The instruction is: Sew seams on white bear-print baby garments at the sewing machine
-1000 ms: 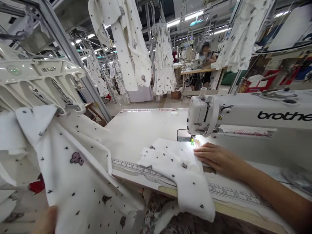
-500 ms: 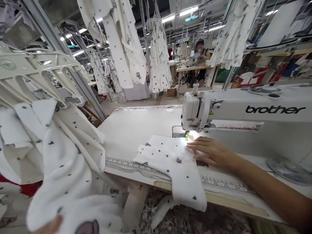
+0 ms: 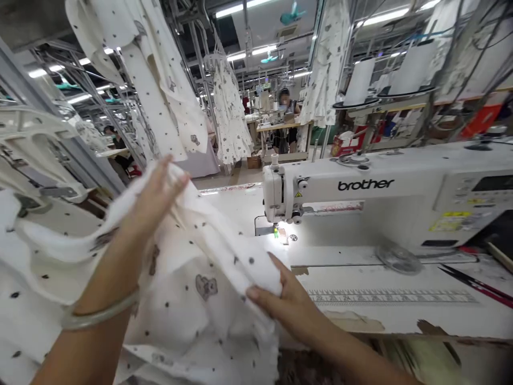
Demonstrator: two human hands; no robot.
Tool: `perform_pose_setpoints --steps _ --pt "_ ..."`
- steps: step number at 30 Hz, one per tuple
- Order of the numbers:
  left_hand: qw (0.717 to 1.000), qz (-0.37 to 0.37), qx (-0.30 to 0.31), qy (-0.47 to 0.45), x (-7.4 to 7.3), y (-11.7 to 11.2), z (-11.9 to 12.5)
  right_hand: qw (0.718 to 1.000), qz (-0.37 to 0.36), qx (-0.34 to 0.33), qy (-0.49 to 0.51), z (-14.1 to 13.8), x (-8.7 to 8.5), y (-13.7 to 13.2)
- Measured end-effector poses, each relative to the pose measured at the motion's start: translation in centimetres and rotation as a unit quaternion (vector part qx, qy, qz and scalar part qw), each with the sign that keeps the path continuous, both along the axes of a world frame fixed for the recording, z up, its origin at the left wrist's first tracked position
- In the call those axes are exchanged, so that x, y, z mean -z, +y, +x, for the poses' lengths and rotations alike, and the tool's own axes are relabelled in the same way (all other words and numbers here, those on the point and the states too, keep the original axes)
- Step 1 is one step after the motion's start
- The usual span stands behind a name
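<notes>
I hold a white printed garment (image 3: 200, 278) with small dark marks and bear motifs, lifted over the left part of the sewing table (image 3: 360, 278). My left hand (image 3: 154, 198), with a bangle on its wrist, is raised and closed on the garment's upper fold. My right hand (image 3: 280, 297) pinches the garment's right edge just in front of the white Brother sewing machine (image 3: 360, 187). The lit needle area (image 3: 276, 231) lies a little beyond my right hand.
A printed ruler strip (image 3: 393, 295) runs along the table's front edge. Scissors (image 3: 473, 283) lie at the right. More printed garments (image 3: 230, 117) hang from overhead racks. A white plastic hanger frame (image 3: 36, 155) stands at the left. Another person (image 3: 285, 115) sits at a far table.
My right hand left the small piece by the needle and came back to grip the big garment. My left hand rose with the garment. The camera swung to the right.
</notes>
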State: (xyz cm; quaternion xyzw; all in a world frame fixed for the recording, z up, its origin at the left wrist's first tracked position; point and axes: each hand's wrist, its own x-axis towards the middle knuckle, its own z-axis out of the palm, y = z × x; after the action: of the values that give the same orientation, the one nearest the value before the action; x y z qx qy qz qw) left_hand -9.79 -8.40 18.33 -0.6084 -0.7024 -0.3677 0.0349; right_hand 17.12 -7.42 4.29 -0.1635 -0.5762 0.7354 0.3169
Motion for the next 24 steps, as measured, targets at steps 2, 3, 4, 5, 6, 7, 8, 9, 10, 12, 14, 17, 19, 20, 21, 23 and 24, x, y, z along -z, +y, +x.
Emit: perform_pose_setpoints --steps 2,3,4,5,6,7,8,9,10,12,14,17,19,20,21,23,24 --pt "0.989 -0.103 0.105 0.007 1.6 0.8 2.4 0.999 -0.037 0.016 -0.007 0.2 -0.2 1.3" --pt "0.971 -0.17 0.166 0.004 2.7 0.8 3.6 0.999 -0.037 0.019 -0.016 0.3 -0.4 2.0" --pt "0.949 -0.227 0.221 -0.004 3.8 0.8 4.7 0.999 -0.027 0.029 -0.021 0.3 -0.5 2.5" --pt "0.927 -0.267 0.264 -0.018 4.8 0.7 5.7 0.999 -0.015 0.045 -0.023 0.3 -0.5 2.8" --pt "0.911 -0.289 0.293 -0.034 5.7 0.6 6.4 0.998 -0.004 0.066 -0.019 0.2 -0.3 2.9" --pt "0.901 -0.298 0.312 -0.048 6.4 0.6 6.9 0.996 0.0 0.085 -0.01 -0.1 -0.1 2.8" --pt "0.898 -0.296 0.321 -0.058 6.9 0.7 7.1 0.995 -0.009 0.098 0.003 -0.5 0.3 2.5" --pt "0.9 -0.288 0.321 -0.065 7.1 0.9 7.1 0.994 -0.029 0.103 0.017 -1.0 0.8 1.9" --pt "0.905 -0.278 0.316 -0.068 7.1 1.2 6.9 0.993 -0.052 0.098 0.028 -1.5 1.4 1.3" --pt "0.917 -0.256 0.298 -0.071 6.6 1.8 6.1 0.994 -0.074 0.071 0.034 -2.5 2.1 -0.2" --pt "0.935 -0.226 0.268 -0.064 5.3 2.2 5.0 0.998 -0.052 0.035 0.017 -3.0 2.0 -1.5" --pt "0.979 -0.107 0.173 -0.019 2.7 2.8 3.8 0.992 -0.102 -0.047 0.06 -2.3 -0.2 -2.2" --pt "0.996 -0.017 0.078 0.025 1.4 3.5 3.3 0.972 -0.184 -0.086 0.118 -1.0 -2.1 -1.8" --pt "0.998 -0.009 0.039 0.045 1.2 4.0 3.3 0.965 -0.211 -0.084 0.133 -0.2 -2.8 -1.4" --pt "0.998 -0.027 0.016 0.059 1.4 4.7 3.3 0.962 -0.228 -0.071 0.132 0.6 -3.2 -0.9" --pt "0.99 -0.122 0.011 0.073 3.1 6.2 3.4 0.967 -0.234 -0.024 0.096 2.3 -2.7 0.2" --pt "0.981 -0.177 0.023 0.073 4.5 7.0 3.5 0.972 -0.227 0.003 0.066 3.1 -1.9 0.7"
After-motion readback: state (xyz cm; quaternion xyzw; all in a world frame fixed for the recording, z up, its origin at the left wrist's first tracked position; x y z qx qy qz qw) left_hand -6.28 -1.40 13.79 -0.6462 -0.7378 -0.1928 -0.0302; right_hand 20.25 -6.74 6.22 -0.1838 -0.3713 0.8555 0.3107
